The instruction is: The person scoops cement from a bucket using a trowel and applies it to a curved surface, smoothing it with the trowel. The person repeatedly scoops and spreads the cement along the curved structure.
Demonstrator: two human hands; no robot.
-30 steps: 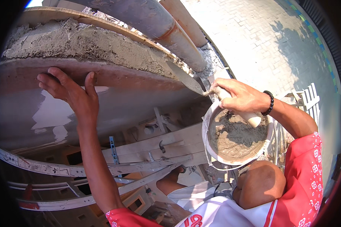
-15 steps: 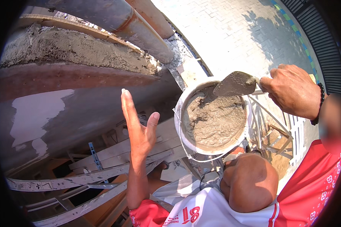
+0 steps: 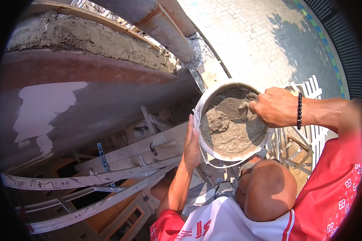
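A white bucket (image 3: 200, 141) full of wet grey mortar (image 3: 231, 134) stands in front of me, its thin wire handle hanging over the near side. My right hand (image 3: 278, 107), closed, grips a trowel (image 3: 232, 108) whose grip is mostly hidden by the fingers. The mortar-smeared blade lies in the mix near the bucket's far side. Against the bucket's left outer wall rests my left hand (image 3: 192, 146), its fingers stretched out and pointing up along the side. It grips nothing that I can see.
To the left, rough fresh mortar (image 3: 88, 38) covers a wall top along a wooden board. Below stand a paint-spattered ladder (image 3: 76, 181), planks and a hammer (image 3: 153, 148). A large pipe (image 3: 169, 32) crosses at the top. White slatted frames (image 3: 312, 120) stand right, beside paving.
My right hand has lowered the trowel from above the bucket's rim into the mortar. My left hand has moved right, from mid-air to the bucket's side.
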